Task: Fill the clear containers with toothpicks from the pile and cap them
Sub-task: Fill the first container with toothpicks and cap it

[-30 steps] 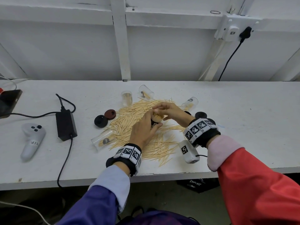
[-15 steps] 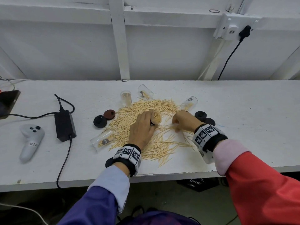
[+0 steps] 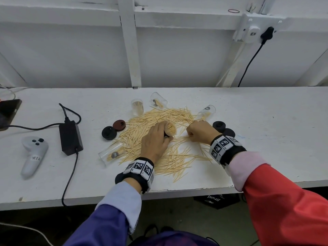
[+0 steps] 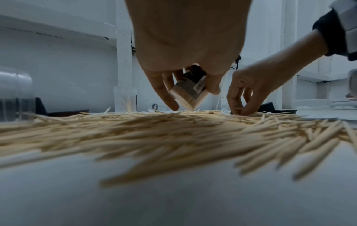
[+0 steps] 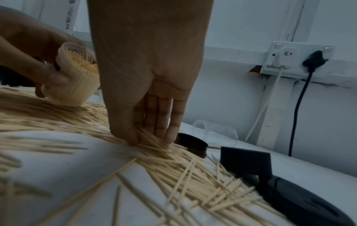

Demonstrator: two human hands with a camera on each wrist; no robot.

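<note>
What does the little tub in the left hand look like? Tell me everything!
The clear container is a small round see-through tub, packed with pale wooden toothpicks standing on end. It has no cap; its open mouth tilts up toward the right. A grey label with a barcode wraps one side. The left hand grips it with curled fingers, just above the toothpick pile. Whether its lower edge touches the pile is hard to tell.
</note>
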